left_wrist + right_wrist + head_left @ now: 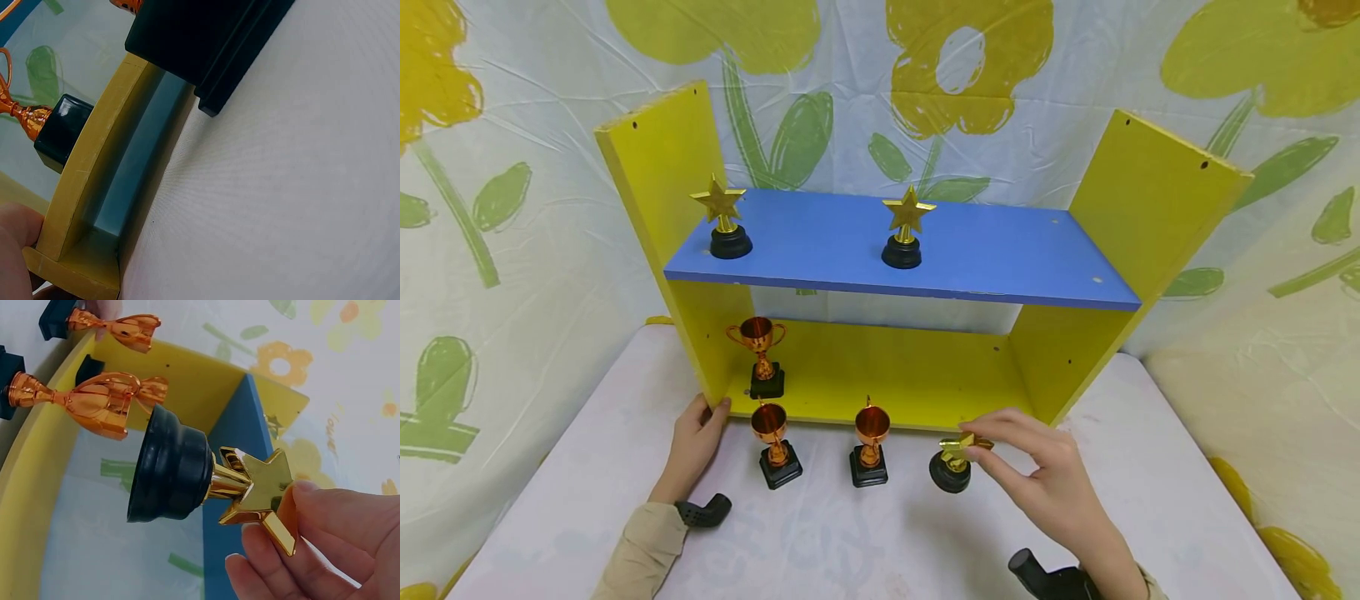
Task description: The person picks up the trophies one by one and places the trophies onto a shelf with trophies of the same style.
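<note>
My right hand (pixel 1047 473) pinches a gold star trophy (pixel 175 469) by its star between thumb and fingers. Its round black base (pixel 950 473) points down over the white table in the head view. At the lower left front corner of the yellow and blue shelf (pixel 895 372), my left hand (pixel 695 446) grips the yellow board. Two copper-coloured cup trophies, a left one (pixel 778 465) and a right one (pixel 869 467), stand upright in front of the shelf. A third cup trophy (pixel 766 379) occupies the left end of the lower board.
On the blue upper board (pixel 1000 250) stand two more gold star trophies, one at the left end (pixel 730 242) and one near the middle (pixel 902 252). Tall yellow side panels (pixel 1165 200) rise at both ends. Behind hangs a flower-patterned cloth (pixel 850 50).
</note>
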Available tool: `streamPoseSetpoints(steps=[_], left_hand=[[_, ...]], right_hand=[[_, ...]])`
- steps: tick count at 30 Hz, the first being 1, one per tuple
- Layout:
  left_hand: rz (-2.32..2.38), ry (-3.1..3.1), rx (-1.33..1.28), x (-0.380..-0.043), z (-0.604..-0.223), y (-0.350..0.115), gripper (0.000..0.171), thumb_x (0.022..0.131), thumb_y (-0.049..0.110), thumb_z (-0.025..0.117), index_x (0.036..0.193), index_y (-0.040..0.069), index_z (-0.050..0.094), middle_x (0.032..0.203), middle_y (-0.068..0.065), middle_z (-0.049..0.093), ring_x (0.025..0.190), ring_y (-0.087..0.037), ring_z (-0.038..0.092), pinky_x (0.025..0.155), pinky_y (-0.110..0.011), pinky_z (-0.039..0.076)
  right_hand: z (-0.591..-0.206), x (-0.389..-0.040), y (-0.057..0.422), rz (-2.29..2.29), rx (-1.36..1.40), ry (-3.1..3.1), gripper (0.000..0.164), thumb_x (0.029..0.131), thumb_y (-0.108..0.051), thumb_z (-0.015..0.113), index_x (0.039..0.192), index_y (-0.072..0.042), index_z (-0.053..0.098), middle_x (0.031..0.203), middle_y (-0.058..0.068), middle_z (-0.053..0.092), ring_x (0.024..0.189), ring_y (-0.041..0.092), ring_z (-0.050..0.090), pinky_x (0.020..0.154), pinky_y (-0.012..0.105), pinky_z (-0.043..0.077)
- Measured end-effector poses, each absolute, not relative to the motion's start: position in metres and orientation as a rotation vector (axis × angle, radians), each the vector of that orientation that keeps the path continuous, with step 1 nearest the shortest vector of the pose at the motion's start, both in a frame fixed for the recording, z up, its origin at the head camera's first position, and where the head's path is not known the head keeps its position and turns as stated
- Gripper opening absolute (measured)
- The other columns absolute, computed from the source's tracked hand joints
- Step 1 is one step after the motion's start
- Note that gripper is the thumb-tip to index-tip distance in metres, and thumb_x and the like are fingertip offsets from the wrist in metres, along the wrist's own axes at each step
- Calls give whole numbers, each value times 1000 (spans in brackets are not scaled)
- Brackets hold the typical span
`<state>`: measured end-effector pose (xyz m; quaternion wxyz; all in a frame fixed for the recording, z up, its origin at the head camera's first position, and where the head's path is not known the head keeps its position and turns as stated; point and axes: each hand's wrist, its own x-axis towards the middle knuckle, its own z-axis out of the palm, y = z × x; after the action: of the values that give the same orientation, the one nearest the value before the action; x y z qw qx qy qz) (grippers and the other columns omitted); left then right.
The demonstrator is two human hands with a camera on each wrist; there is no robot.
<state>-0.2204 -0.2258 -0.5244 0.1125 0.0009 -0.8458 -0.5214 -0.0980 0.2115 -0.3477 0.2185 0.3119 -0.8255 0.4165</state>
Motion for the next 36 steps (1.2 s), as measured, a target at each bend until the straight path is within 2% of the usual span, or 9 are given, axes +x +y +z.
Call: streamPoseSetpoints(steps=[9,23,36], left_hand=[[-1530,-2487,15,-219,-524,-226,44,104,34,49,131,-1,54,135,-21,55,126,-33,48,106,-52,36],[-1518,-2485,16,-218,-522,-225,43,105,33,49,130,-1,55,133,-20,56,124,-31,49,105,-50,36],[-1536,-2476,19,-219,-523,-225,43,104,33,49,131,-1,54,135,-21,55,126,-32,47,108,-52,35]], right_hand=[[-347,-99,213,1147,902,-2173,46,70,16,79,110,-7,74,98,3,72,87,11,65,80,17,52],[-342,-95,219,1121,752,-2237,45,73,15,79,111,-9,75,98,-1,71,89,8,63,79,15,51],[-342,-98,221,1102,768,-2132,49,67,20,78,108,-5,75,97,4,71,89,9,64,75,15,50]])
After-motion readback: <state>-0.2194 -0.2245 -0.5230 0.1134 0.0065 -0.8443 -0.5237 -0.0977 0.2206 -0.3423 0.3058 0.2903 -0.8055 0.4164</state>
